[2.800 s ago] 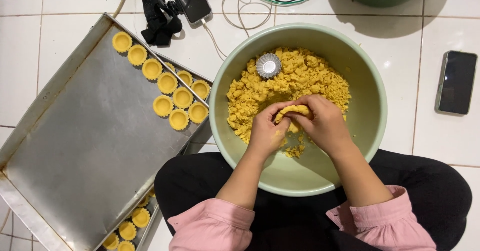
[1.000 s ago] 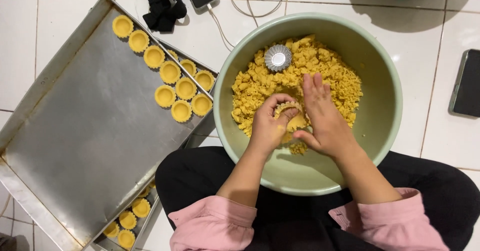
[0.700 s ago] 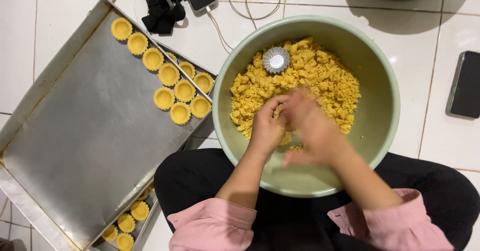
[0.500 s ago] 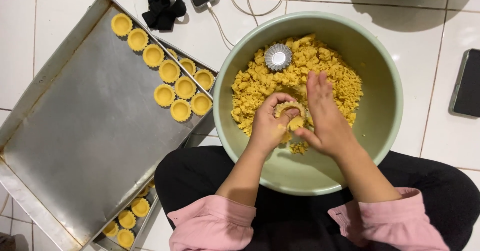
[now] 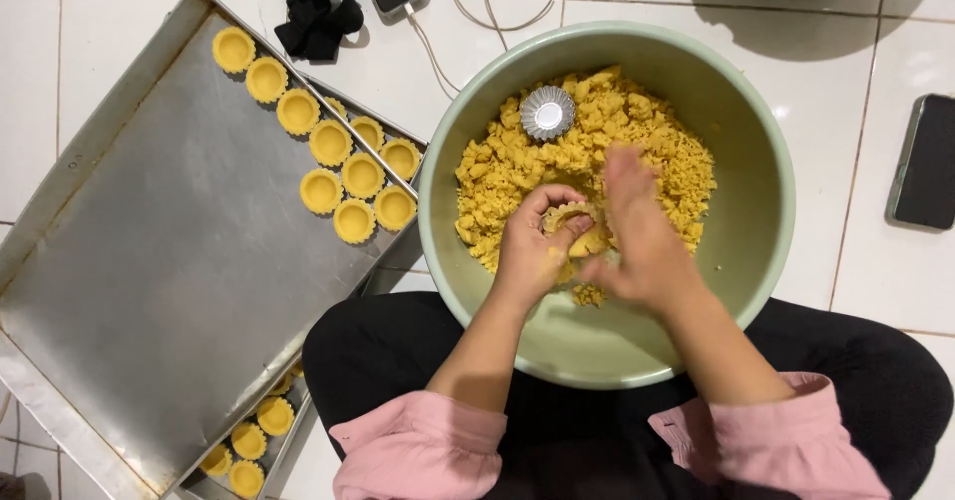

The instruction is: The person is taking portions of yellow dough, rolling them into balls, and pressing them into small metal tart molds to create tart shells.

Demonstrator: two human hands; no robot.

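Over the green bowl (image 5: pixel 766 211), your left hand (image 5: pixel 532 251) grips a small dough-filled mould (image 5: pixel 565 217).
Your right hand (image 5: pixel 637 236), open and flat, is blurred; pressing hard could tear the thin shell or scatter the crumbly dough (image 5: pixel 497 172).

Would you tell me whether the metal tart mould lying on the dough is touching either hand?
Apart. The head view shows the metal tart mould with crumbly dough between it and both hands.

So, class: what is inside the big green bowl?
The green bowl holds crumbly yellow dough and an empty fluted metal mould. The left hand grips a dough-filled mould; the blurred right hand covers the dough beneath it.
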